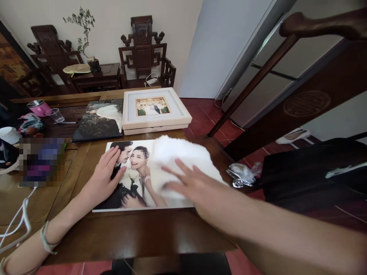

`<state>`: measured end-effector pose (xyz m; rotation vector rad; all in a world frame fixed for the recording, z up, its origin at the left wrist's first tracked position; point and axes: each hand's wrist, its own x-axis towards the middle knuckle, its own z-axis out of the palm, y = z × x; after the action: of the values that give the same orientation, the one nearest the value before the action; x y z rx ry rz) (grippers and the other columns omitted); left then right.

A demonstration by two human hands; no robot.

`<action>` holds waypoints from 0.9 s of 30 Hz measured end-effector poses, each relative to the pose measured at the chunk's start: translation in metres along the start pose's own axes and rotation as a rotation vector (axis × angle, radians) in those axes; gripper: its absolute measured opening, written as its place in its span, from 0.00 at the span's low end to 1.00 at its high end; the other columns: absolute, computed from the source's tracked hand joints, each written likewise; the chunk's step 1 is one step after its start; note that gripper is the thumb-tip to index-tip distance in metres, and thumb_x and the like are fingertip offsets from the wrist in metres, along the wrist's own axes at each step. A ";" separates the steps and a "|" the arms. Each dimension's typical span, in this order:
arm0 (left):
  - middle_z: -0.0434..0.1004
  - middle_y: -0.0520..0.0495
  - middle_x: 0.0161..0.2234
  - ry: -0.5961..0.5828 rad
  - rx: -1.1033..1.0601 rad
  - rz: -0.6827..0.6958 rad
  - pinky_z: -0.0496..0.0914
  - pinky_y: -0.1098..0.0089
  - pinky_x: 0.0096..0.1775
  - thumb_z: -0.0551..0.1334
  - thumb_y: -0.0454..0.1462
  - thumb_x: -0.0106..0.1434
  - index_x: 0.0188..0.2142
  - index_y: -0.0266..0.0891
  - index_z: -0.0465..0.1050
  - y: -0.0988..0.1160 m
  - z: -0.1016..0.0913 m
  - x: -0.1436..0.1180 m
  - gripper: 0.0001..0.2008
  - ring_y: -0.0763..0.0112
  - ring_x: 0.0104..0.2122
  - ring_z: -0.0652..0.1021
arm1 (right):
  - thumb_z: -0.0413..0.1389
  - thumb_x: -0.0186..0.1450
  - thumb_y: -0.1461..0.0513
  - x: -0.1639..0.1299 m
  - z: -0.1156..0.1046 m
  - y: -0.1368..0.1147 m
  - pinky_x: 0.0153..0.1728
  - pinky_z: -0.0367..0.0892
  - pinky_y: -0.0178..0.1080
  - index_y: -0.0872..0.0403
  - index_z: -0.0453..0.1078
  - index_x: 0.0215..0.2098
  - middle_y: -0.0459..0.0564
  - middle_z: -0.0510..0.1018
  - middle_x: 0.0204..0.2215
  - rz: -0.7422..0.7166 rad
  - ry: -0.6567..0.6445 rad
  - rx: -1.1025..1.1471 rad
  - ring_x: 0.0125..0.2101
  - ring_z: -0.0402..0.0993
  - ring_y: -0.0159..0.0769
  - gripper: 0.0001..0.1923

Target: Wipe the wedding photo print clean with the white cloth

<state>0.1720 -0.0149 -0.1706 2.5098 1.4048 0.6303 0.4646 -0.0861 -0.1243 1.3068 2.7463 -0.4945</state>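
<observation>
- I had the photo panel [139,187] lying flat on the wooden surface [137,233], a couple printed on it.
- A white cloth [186,151] covered the panel's right part, hiding its right edge from me.
- My right grip [197,187] lay on the cloth, blurred, its fingers spread apart.
- My left grip [104,177] rested on the panel's left side, fingers extended and thumb apart from them.
- Just beyond the panel I saw a pale wooden picture frame [153,107], and left of it a dark photo board [99,120] showing a white dress.
- Farther left stood a pink mug [40,109] and a clear cup [56,115].
- A white cable [24,217] trailed at my near left.
- Against the wall stood a carved chair [143,46] and a potted plant [83,30].
</observation>
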 end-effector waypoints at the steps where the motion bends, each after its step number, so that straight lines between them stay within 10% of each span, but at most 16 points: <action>1: 0.56 0.34 0.65 0.005 -0.004 -0.003 0.54 0.50 0.64 0.51 0.46 0.70 0.64 0.34 0.54 0.000 0.000 0.000 0.28 0.55 0.65 0.57 | 0.51 0.50 0.79 -0.008 0.007 -0.014 0.56 0.56 0.70 0.47 0.66 0.57 0.53 0.51 0.68 -0.030 -0.010 0.041 0.65 0.39 0.65 0.39; 6: 0.54 0.32 0.65 -0.004 0.017 0.018 0.54 0.51 0.64 0.51 0.46 0.70 0.64 0.31 0.54 -0.002 0.001 -0.002 0.29 0.55 0.66 0.56 | 0.53 0.55 0.72 -0.022 0.008 -0.048 0.55 0.55 0.71 0.46 0.74 0.46 0.48 0.62 0.64 -0.171 -0.119 0.195 0.64 0.49 0.63 0.24; 17: 0.55 0.34 0.65 -0.014 0.022 0.013 0.55 0.50 0.63 0.51 0.47 0.69 0.64 0.34 0.55 0.002 -0.001 0.000 0.29 0.54 0.65 0.57 | 0.43 0.49 0.82 0.043 -0.024 0.049 0.61 0.48 0.64 0.56 0.61 0.61 0.60 0.60 0.64 -0.005 0.078 -0.016 0.67 0.35 0.54 0.42; 22: 0.57 0.35 0.65 0.031 0.017 -0.076 0.58 0.49 0.62 0.52 0.49 0.68 0.63 0.36 0.56 0.002 0.002 -0.003 0.30 0.53 0.64 0.60 | 0.49 0.50 0.80 0.014 -0.017 -0.004 0.58 0.47 0.71 0.49 0.65 0.59 0.52 0.47 0.69 -0.019 -0.056 0.051 0.66 0.33 0.63 0.41; 27: 0.56 0.34 0.65 0.014 0.018 -0.064 0.57 0.48 0.62 0.50 0.49 0.69 0.63 0.36 0.56 0.000 0.003 -0.002 0.29 0.52 0.65 0.59 | 0.53 0.56 0.73 -0.018 -0.020 -0.049 0.60 0.49 0.68 0.47 0.72 0.50 0.47 0.59 0.65 -0.248 -0.168 0.158 0.65 0.45 0.60 0.26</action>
<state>0.1718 -0.0166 -0.1738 2.4672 1.4955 0.6271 0.4402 -0.1227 -0.0889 0.9035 2.7861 -0.8132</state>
